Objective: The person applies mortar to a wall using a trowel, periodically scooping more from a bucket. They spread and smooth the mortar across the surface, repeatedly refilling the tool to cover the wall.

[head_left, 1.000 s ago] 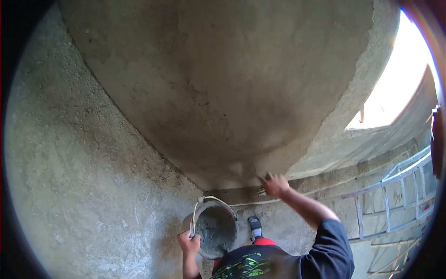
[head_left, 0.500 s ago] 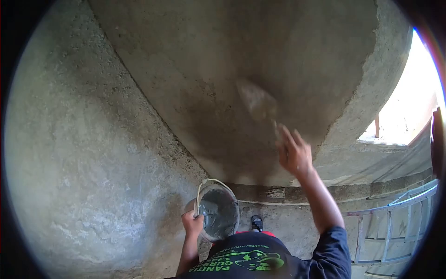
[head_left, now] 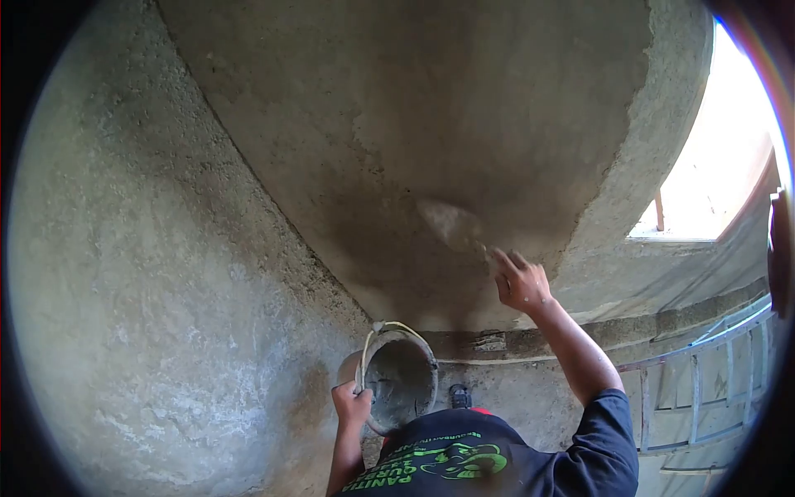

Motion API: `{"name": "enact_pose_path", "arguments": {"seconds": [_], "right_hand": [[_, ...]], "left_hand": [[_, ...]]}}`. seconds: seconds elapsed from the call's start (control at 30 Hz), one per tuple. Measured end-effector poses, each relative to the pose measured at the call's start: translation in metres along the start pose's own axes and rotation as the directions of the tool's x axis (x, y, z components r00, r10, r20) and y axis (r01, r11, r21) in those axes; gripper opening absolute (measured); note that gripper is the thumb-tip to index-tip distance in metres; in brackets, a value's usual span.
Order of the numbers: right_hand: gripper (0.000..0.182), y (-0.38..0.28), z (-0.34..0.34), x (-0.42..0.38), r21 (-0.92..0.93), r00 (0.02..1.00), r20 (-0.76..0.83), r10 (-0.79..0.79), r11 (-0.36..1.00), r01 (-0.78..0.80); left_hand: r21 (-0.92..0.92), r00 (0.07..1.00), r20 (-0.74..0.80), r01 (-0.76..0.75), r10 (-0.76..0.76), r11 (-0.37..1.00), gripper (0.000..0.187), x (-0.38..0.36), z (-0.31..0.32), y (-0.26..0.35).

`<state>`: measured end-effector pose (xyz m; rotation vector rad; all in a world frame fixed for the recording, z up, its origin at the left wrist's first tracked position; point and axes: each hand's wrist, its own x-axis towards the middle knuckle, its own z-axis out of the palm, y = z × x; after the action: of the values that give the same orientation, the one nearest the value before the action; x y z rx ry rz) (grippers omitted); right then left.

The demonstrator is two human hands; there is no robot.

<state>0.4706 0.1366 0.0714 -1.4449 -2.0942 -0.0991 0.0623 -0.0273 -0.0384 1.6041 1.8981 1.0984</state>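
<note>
My right hand (head_left: 523, 283) is closed round the handle of a trowel (head_left: 450, 224), whose blurred blade lies against or just in front of the damp plastered wall (head_left: 497, 99). Whether the blade touches the wall cannot be made out. Low in the view, my left hand (head_left: 353, 403) grips the rim and handle side of a bucket (head_left: 434, 373). The bucket is tilted with its mouth showing, and wet grey material (head_left: 399, 381) coats its inside.
A rough wall (head_left: 166, 315) meets the plastered one at a corner on the left. A bright window opening (head_left: 704, 166) is at the upper right. Below it stands a metal ladder-like frame (head_left: 696, 398). A shoe (head_left: 460, 396) shows on the floor.
The trowel and my right hand have moved lower in the view. The bucket and my left hand have shifted slightly to the right. The window sits a little further left.
</note>
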Motion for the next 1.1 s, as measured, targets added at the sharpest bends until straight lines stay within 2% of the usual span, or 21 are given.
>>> {"name": "enact_pose_path", "arguments": {"seconds": [0.13, 0.2, 0.33, 0.4, 0.43, 0.47, 0.53, 0.57, 0.6, 0.63, 0.67, 0.73, 0.77, 0.8, 0.87, 0.9, 0.93, 1.0, 1.07, 1.1], "right_hand": [[0.044, -0.034, -0.05, 0.086, 0.054, 0.924, -0.379, -0.046, 0.996, 0.072], [0.042, -0.053, -0.08, 0.131, 0.029, 0.892, -0.451, -0.03, 0.998, 0.048], [0.04, -0.065, -0.095, 0.163, 0.001, 0.91, -0.409, 0.069, 0.997, -0.075], [0.046, -0.055, -0.072, 0.145, -0.159, 0.978, -0.209, 0.021, 0.986, -0.055], [0.05, -0.053, -0.056, 0.131, -0.289, 0.998, -0.036, 0.049, 0.956, -0.058], [0.055, -0.05, -0.035, 0.111, -0.413, 0.985, 0.139, 0.102, 0.91, -0.036], [0.057, -0.031, 0.016, 0.065, -0.413, 0.908, 0.383, 0.17, 0.911, 0.003], [0.057, -0.016, 0.044, 0.029, -0.397, 0.912, 0.391, 0.12, 0.916, 0.05], [0.058, -0.02, 0.056, -0.002, -0.367, 0.867, 0.455, 0.204, 0.93, -0.026], [0.059, -0.012, 0.074, -0.04, -0.31, 0.814, 0.529, 0.241, 0.947, -0.079], [0.059, 0.007, 0.109, -0.098, -0.193, 0.891, 0.416, 0.18, 0.975, -0.106], [0.055, -0.023, 0.13, -0.179, -0.207, 0.726, 0.484, 0.489, 0.87, -0.448], [0.045, -0.038, 0.145, -0.224, -0.227, 0.579, 0.513, 0.633, 0.751, -0.62], [0.034, -0.066, 0.147, -0.266, -0.13, 0.557, 0.434, 0.708, 0.662, -0.739], [0.033, -0.097, 0.159, -0.343, -0.021, 0.453, 0.459, 0.764, 0.519, -0.854], [0.042, -0.11, 0.165, -0.378, -0.066, 0.362, 0.476, 0.802, 0.443, -0.894], [0.051, -0.122, 0.166, -0.403, -0.111, 0.266, 0.49, 0.83, 0.362, -0.925], [0.061, -0.139, 0.166, -0.431, -0.091, 0.108, 0.492, 0.864, 0.174, -0.981], [0.057, -0.146, 0.16, -0.43, -0.077, 0.09, 0.524, 0.847, 0.152, -0.985], [0.052, -0.151, 0.145, -0.404, 0.083, 0.098, 0.619, 0.779, 0.059, -0.995]], "left_hand": [[0.025, 1.0, -0.002, 0.021, -0.021, 0.999, 0.021, 0.003, -0.011, -0.012], [0.076, 1.0, -0.025, -0.008, 0.01, 0.997, 0.021, 0.007, -0.017, -0.012], [0.077, 0.998, -0.043, -0.039, 0.042, 0.996, 0.021, 0.006, -0.029, -0.03], [0.026, 0.998, -0.04, -0.038, 0.039, 0.999, 0.023, 0.006, -0.033, -0.053], [0.016, 0.998, -0.035, -0.046, 0.047, 0.999, 0.023, 0.008, -0.035, -0.059], [0.015, 1.0, -0.017, -0.021, 0.021, 1.0, 0.024, 0.007, -0.039, -0.063], [-0.001, 1.0, 0.006, -0.003, 0.003, 1.0, 0.025, 0.009, -0.044, -0.062], [-0.016, 0.999, 0.033, 0.021, -0.02, 1.0, 0.025, 0.01, -0.049, -0.057], [-0.03, 0.997, 0.06, 0.044, -0.042, 0.999, 0.026, 0.014, -0.051, -0.055], [0.006, 0.999, 0.048, -0.022, 0.021, 1.0, 0.025, 0.015, -0.05, -0.062], [-0.01, 0.999, 0.044, -0.032, 0.033, 0.999, 0.025, 0.02, -0.049, -0.065], [0.028, 0.996, 0.054, -0.077, 0.076, 0.997, 0.025, 0.019, -0.051, -0.07], [0.04, 0.993, 0.049, -0.108, 0.105, 0.993, 0.024, 0.021, -0.05, -0.077], [0.025, 0.994, 0.047, -0.101, 0.1, 0.995, 0.024, 0.023, -0.051, -0.078], [0.037, 0.991, 0.137, -0.013, 0.008, 0.999, 0.024, 0.03, -0.056, -0.071], [0.024, 0.983, 0.182, 0.026, -0.03, 0.999, 0.023, 0.034, -0.059, -0.064], [0.009, 0.982, 0.183, 0.039, -0.04, 0.999, 0.023, 0.039, -0.057, -0.061], [0.025, 0.98, 0.197, -0.013, 0.007, 1.0, 0.021, 0.046, -0.058, -0.058], [0.03, 0.978, 0.207, -0.039, 0.032, 0.999, 0.021, 0.053, -0.05, -0.069], [0.014, 0.973, 0.224, -0.052, 0.048, 0.999, 0.021, 0.056, -0.048, -0.071]]}}
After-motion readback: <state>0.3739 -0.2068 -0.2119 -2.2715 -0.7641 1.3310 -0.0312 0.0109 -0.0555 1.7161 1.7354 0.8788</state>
